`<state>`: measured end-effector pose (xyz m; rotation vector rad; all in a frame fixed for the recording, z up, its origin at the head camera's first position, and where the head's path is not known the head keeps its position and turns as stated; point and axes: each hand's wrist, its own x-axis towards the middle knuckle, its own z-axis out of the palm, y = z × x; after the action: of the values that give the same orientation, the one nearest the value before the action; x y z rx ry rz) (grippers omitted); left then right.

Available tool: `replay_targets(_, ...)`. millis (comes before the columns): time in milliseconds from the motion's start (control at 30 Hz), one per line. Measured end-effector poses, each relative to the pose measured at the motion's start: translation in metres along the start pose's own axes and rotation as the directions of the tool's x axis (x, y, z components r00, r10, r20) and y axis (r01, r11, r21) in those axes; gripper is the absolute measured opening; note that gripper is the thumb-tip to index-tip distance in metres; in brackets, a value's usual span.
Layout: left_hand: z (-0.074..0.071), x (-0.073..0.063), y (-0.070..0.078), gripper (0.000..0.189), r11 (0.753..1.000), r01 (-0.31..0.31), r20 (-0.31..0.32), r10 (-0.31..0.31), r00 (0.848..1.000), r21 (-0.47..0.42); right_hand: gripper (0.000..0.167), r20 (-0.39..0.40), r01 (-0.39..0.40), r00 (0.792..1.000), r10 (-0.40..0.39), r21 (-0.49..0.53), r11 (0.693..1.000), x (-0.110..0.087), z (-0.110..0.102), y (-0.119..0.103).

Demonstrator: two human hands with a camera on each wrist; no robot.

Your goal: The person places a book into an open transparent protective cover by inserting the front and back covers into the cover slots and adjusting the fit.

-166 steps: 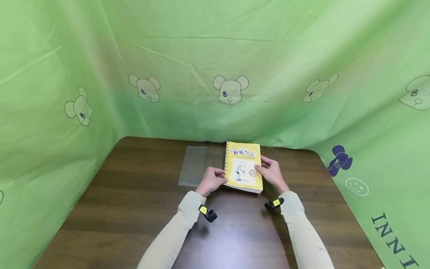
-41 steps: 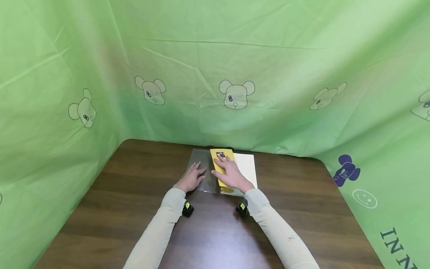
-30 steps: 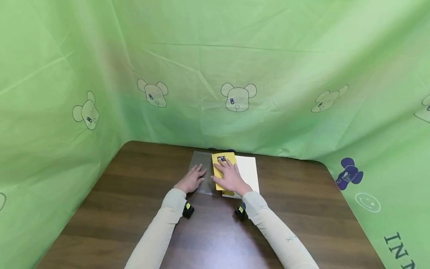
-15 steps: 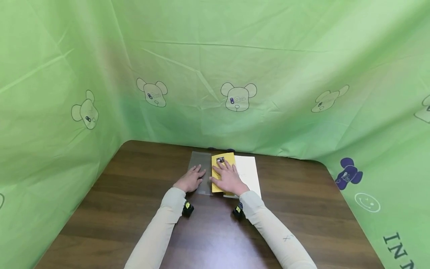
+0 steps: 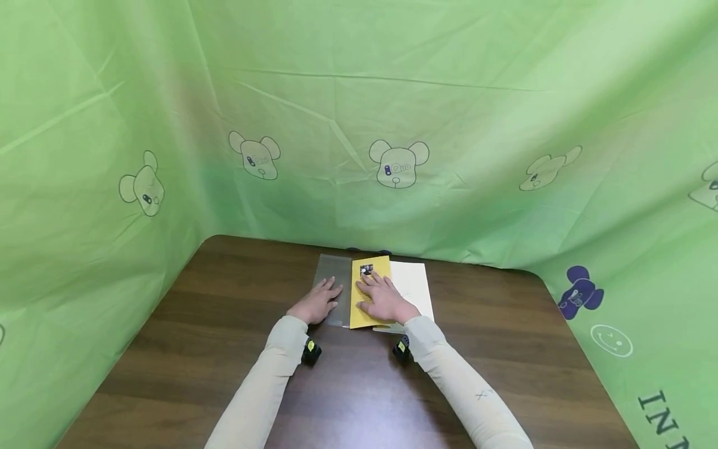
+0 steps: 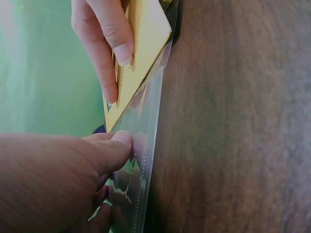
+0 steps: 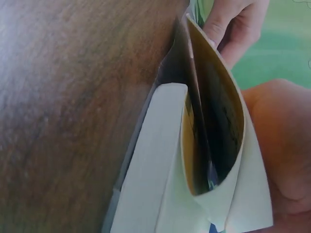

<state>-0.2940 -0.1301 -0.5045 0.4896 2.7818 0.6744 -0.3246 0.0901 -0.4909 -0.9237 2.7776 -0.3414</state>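
Observation:
In the head view, a book lies opened at the far edge of the table, its yellow cover flap turned to the left and a white page showing on the right. My right hand rests on the flap with fingers spread. Left of it, my left hand presses a clear plastic book cover with extended fingers; the left wrist view shows the thumb on this plastic, just below the flap's corner. The right wrist view shows the thick page block and the cover bowed up beside it.
A brown wooden table carries everything. Green printed cloth hangs close behind its far edge and along both sides. Black bands with yellow tags sit at both wrists.
Earlier the book was closed, with a hand at each side; now it lies opened. Over the last second my right hand and the yellow flap shifted slightly, the flap's lower edge coming nearer me.

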Motion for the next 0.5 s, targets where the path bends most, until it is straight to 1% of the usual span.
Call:
replay_targets(267,-0.0004,-0.0019,0.0007,0.049,1.000,-0.009,-0.009,0.009,1.000,-0.029,0.061,-0.008,-0.015,1.000,0.015,0.003,1.000,0.0022,0.0027,0.0002)
replay_targets(500,0.0017,-0.0034,-0.0008,0.050,0.997,-0.004,-0.015,0.002,1.000,-0.072,0.062,0.014,-0.030,0.999,0.029,0.021,0.999,0.0058,0.0010,-0.0008)
